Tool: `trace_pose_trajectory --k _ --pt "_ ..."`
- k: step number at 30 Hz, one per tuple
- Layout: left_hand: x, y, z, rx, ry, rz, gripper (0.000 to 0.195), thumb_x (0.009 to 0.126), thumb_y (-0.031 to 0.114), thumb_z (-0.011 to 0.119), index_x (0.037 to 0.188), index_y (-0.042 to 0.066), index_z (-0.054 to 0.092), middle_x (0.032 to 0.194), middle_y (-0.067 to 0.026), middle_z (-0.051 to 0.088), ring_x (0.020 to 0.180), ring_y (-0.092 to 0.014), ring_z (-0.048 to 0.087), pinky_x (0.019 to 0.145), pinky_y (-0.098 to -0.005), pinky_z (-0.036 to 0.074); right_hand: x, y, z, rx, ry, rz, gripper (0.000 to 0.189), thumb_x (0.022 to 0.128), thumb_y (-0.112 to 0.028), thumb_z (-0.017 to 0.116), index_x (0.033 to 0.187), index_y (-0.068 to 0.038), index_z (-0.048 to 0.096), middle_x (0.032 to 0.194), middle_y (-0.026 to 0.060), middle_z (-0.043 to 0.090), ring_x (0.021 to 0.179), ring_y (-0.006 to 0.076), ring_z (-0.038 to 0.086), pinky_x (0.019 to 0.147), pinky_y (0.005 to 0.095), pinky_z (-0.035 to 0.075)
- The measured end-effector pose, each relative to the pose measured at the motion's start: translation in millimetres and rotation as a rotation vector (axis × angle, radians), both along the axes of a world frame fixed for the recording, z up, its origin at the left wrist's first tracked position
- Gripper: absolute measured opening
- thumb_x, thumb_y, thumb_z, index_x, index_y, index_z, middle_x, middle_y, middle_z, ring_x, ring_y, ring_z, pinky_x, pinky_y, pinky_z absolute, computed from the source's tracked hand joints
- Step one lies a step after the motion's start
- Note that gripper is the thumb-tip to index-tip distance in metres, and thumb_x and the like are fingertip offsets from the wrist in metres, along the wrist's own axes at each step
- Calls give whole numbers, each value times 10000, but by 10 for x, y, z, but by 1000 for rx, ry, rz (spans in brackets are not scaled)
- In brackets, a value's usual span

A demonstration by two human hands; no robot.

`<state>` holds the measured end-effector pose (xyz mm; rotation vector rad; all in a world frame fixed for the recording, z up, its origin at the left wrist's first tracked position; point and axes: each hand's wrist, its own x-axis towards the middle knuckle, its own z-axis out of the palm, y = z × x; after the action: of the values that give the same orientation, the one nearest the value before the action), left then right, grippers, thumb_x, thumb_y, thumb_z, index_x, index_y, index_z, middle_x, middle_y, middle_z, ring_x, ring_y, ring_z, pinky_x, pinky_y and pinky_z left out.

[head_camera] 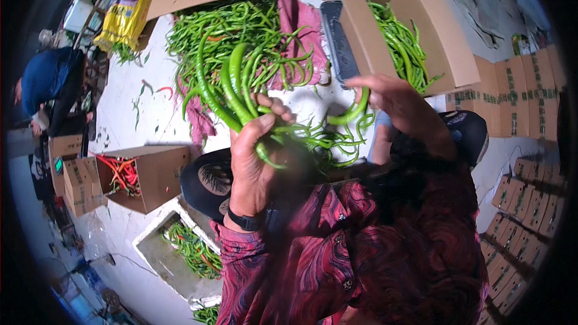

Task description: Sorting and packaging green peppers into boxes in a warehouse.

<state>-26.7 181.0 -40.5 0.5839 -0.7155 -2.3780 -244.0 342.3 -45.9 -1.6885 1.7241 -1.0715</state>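
My left hand [253,144] grips a fanned bunch of long green chili peppers [228,85], their tips pointing up and away from me. Between the thumb and fingers of my right hand [393,101] is a single curved green pepper [354,113]. Thin, curly green peppers [336,140] lie between my hands over my lap, partly hidden by a dark blur. Beyond my left hand spreads a large heap of green peppers [226,20] on a pink cloth [311,22]. An upright open carton [451,31] beyond my right hand holds green peppers [402,45].
A carton on its side [165,176] holds red peppers [126,176]. Near it, a white foam box [151,253] contains green and red ones. Flattened cartons [505,95] and stacked cartons [519,207] stand right. A yellow sack [128,9] and a stooping person [52,81] are left.
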Motion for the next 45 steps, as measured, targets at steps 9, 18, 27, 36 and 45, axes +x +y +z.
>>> trace_pose_trajectory --k 9,18,27,36,45 --pt "5 6 -20 -130 -21 -86 324 745 39 618 1046 27 497 898 -87 539 839 -215 545 815 -356 475 448 -361 149 187 -36 -127 252 825 -129 626 1047 -12 614 865 104 577 764 197 580 706 305 470" --pt "-42 63 -146 -463 -363 -213 402 772 163 735 1091 -21 573 960 -60 626 846 -126 591 771 -264 473 862 -973 277 67 -871 -160 216 851 -173 672 967 2 626 718 -36 555 606 18 477 535 179 367" --pt "-92 133 64 -70 -73 -160 274 842 100 590 1065 -37 508 1004 -137 613 916 -192 597 829 -305 475 497 -685 255 294 -806 -242 298 915 -277 558 957 11 617 755 53 603 640 92 517 580 206 395" --pt "-57 -72 -279 156 67 20 224 837 139 596 1031 41 543 963 -125 600 893 -252 583 868 -389 473 626 -429 327 50 -1005 -392 332 928 -328 507 997 -5 544 914 96 620 704 112 567 611 223 448" --pt "-51 -35 -191 166 60 -4 223 822 143 596 1012 32 560 969 -129 594 921 -267 574 878 -431 468 396 -64 -130 384 -50 -26 266 879 -291 571 952 -40 616 761 103 609 587 143 566 581 316 462"
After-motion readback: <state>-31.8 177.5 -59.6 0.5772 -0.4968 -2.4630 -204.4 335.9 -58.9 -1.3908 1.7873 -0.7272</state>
